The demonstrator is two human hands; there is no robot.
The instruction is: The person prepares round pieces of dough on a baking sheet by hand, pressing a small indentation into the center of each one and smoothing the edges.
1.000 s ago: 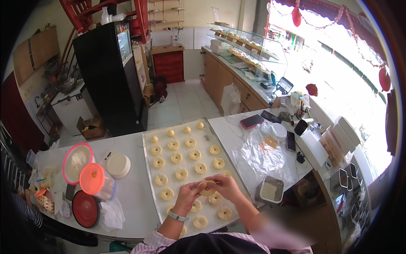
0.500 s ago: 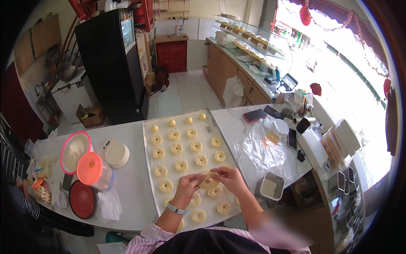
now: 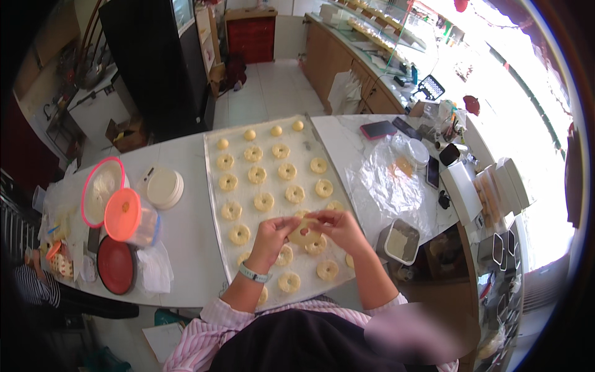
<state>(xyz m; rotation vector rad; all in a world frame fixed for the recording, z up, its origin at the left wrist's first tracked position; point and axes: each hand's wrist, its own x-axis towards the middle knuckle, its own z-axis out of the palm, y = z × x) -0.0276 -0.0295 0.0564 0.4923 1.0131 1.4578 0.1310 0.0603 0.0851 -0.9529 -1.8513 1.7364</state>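
Observation:
A pale ring of dough (image 3: 302, 238) hangs over the tray, gripped at its edges by both hands. My left hand (image 3: 273, 237) pinches its left side, and my right hand (image 3: 340, 229) has the upper right side. The hole in the middle shows between them. Beneath lies a large lined baking tray (image 3: 248, 133) with several dough rings (image 3: 264, 201) set out in rows. Small round dough balls (image 3: 276, 131) sit along its far edge. My hands and forearms hide some of the near rings.
Left of the tray stand a stack of round white discs (image 3: 165, 188), an orange-lidded tub (image 3: 123, 214), a pink-rimmed bowl (image 3: 103, 192) and a red round pan (image 3: 116, 265). On the right lie crumpled clear plastic (image 3: 384, 180), phones (image 3: 378, 129) and a metal tin of flour (image 3: 401, 242). Another person (image 3: 38, 279) is at far left.
The view has tilted down, so the tray and counter sit higher in the picture. Both hands still hold the dough ring, with little change in their grip.

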